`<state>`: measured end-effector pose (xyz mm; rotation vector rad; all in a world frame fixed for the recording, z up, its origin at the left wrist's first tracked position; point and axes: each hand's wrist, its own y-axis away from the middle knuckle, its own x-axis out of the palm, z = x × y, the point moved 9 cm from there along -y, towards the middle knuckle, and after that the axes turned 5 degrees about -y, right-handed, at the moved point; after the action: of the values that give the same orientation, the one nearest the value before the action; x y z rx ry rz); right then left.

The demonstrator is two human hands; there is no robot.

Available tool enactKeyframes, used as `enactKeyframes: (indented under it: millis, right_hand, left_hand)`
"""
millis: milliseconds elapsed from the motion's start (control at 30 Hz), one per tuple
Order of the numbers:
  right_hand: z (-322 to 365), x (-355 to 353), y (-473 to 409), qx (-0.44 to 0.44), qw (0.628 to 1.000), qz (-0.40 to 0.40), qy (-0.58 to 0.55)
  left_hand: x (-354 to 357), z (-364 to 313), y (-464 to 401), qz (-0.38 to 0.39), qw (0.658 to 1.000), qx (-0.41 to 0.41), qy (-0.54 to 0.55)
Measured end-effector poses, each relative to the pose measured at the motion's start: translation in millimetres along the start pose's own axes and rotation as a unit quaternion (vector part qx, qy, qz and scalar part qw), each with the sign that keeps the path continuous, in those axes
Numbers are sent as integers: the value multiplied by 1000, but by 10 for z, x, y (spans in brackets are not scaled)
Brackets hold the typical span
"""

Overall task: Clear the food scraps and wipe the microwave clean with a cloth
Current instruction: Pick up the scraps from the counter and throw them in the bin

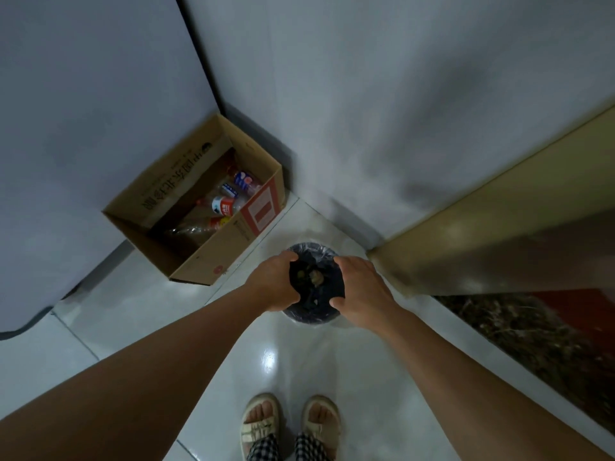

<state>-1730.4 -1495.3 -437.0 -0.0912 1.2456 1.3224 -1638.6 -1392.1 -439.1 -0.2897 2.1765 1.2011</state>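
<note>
I look straight down at the floor. My left hand (278, 282) and my right hand (361, 286) hold a dark cloth (327, 287) between them, one hand on each side. Brownish food scraps (314, 277) lie in the middle of the cloth. The cloth hangs directly over a small round bin (311, 316) lined with a clear bag, which stands on the white tiles. Most of the bin's inside is hidden by the cloth. No microwave is in view.
An open cardboard box (213, 257) with several plastic bottles stands to the left of the bin, in the corner by a grey wall. A beige door frame (492, 227) and a dark doormat (539, 334) lie to the right. My sandalled feet (289, 424) stand below.
</note>
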Motion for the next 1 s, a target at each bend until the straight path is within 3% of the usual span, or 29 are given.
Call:
enactKeyframes:
  millis: [667, 1000]
  right_hand:
    - [1652, -2181, 1649, -67, 992, -66, 87]
    - [2620, -2876, 2476, -115, 984, -104, 85]
  left_hand:
    - [-2036, -604, 1966, -106, 994, 33, -20]
    - [-2910, -689, 3171, -178, 983, 35, -21]
